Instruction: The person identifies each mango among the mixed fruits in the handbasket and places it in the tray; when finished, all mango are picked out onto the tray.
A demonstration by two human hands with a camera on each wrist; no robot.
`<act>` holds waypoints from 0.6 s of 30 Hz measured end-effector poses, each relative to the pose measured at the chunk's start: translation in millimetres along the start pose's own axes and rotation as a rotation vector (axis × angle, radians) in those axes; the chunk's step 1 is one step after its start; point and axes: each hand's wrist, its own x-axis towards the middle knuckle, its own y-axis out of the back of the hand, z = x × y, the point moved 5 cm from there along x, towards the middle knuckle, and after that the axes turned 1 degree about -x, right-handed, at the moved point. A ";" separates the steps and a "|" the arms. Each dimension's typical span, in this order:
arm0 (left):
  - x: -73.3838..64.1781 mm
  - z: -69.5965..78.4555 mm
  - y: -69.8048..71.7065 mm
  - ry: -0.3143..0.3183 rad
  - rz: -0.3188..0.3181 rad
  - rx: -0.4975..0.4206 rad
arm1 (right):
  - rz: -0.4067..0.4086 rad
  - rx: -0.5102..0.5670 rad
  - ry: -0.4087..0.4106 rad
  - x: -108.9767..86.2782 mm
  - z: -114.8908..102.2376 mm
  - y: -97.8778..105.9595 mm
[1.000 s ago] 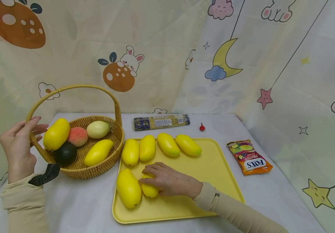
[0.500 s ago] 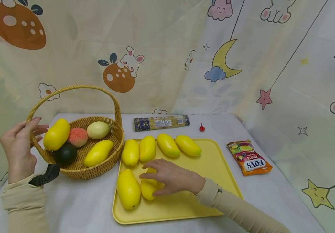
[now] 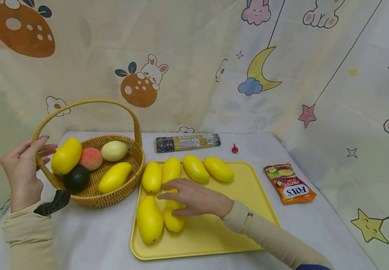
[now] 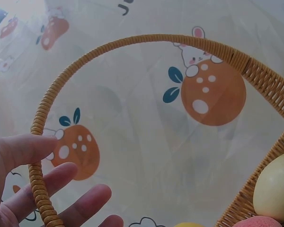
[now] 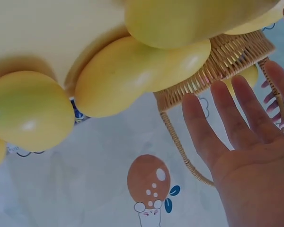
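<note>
My left hand (image 3: 24,165) holds the wicker basket (image 3: 104,200) by one side of its handle (image 3: 92,101), thumb on the near face and fingers passing behind, probably to steady it. The basket stands just left of a yellow tray (image 3: 238,217) and carries two yellow mangoes, a peach (image 3: 91,158), a pale oval fruit (image 3: 114,150) and a dark avocado (image 3: 76,178). On the tray, four mangoes (image 3: 195,168) line the far edge, left to centre; in front of them lie a large mango (image 3: 150,221) and, close beside it, a smaller mango (image 3: 175,224), partly hidden under my right hand (image 3: 196,197). The spacing looks deliberate, as though each should lie separately. My right arm reaches in from the lower right, palm down above that smaller mango. Its fingers are spread, nearly straight, gripping nothing; the wrist view shows them clear of the fruit, though I cannot tell whether the thumb touches.
</note>
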 end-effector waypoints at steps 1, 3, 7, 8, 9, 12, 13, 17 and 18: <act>0.3 0.3 0.5 0.000 -0.001 -0.003 | -0.003 0.003 -0.001 3.9 0.6 0.9; 0.3 0.8 0.9 -0.004 -0.002 -0.006 | -0.003 0.009 0.001 12.7 1.4 3.3; 0.1 1.5 0.5 0.005 -0.021 -0.034 | 0.003 0.013 0.003 31.4 3.5 8.2; -0.2 1.4 0.0 0.008 -0.028 -0.041 | 0.012 0.012 0.007 36.0 4.0 9.8; -0.4 1.5 -0.4 0.012 -0.037 -0.049 | 0.020 0.015 0.011 40.5 4.5 11.4; -0.7 1.5 -1.5 0.020 -0.052 -0.061 | 0.059 0.032 0.040 54.4 5.8 15.1; -0.7 1.7 -1.8 0.019 -0.050 -0.057 | 0.070 0.032 0.049 59.0 6.2 16.3; -0.2 2.4 -1.4 0.012 -0.037 -0.044 | 0.094 0.044 0.061 77.9 9.6 19.2; -0.1 2.7 -1.1 0.011 -0.035 -0.043 | 0.091 0.040 0.055 82.8 10.9 20.1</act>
